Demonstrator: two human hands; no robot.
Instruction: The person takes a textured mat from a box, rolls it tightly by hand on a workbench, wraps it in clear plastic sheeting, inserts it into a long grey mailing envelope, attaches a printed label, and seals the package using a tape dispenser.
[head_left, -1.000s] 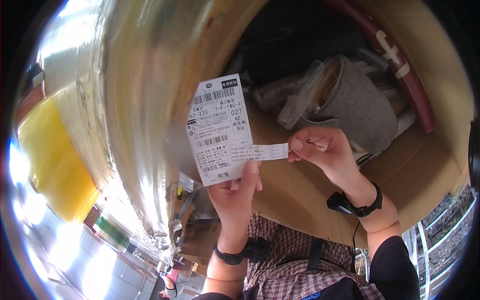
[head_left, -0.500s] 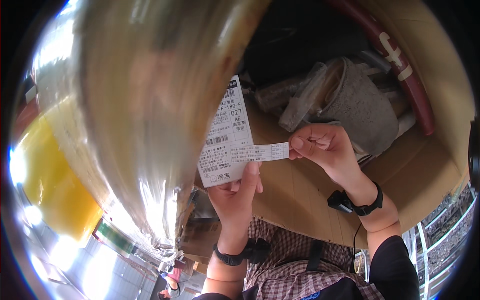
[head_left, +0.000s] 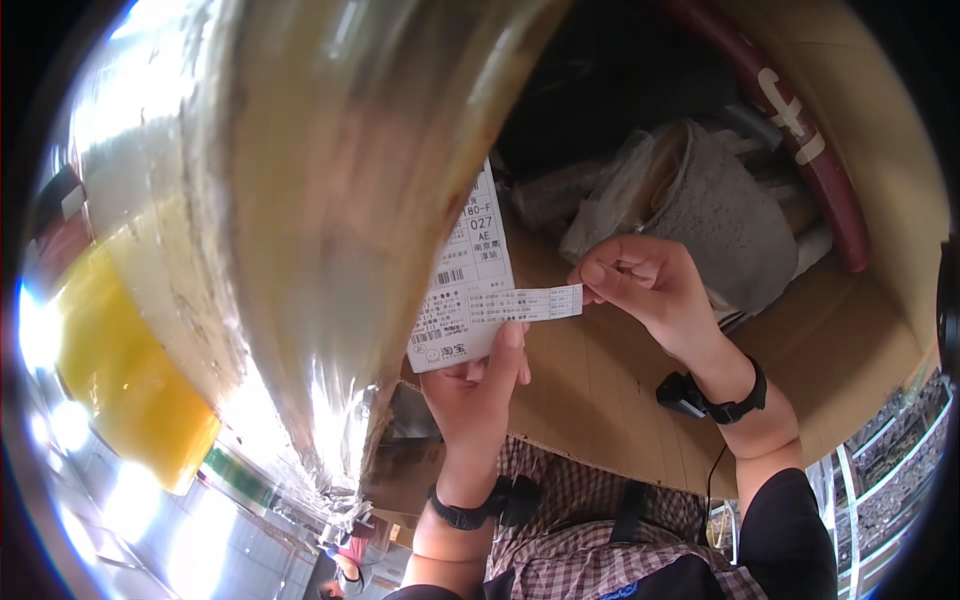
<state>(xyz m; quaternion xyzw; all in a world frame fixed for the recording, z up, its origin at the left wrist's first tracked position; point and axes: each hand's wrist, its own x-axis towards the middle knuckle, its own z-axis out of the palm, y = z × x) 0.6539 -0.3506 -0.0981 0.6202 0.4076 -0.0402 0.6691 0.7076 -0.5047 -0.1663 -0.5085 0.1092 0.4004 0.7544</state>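
My left hand pinches the lower edge of a white shipping label, thumb in front and fingers behind. A narrow printed paper strip lies across the label's lower part and sticks out to the right. Just at the strip's right end, the thumb and forefinger of my right hand are closed together, with the other fingers curled. A big film-wrapped roll in front hides the label's upper left part.
Right of the roll opens a large cardboard box. Inside it are a grey cylindrical roll, plastic-wrapped pieces and a dark red tube. A yellow wrapped roll is at left. Another person shows small at the bottom.
The film-wrapped roll has shifted right in view and covers more of the label. The label and my left hand have moved slightly right; my right hand stays nearly in place.
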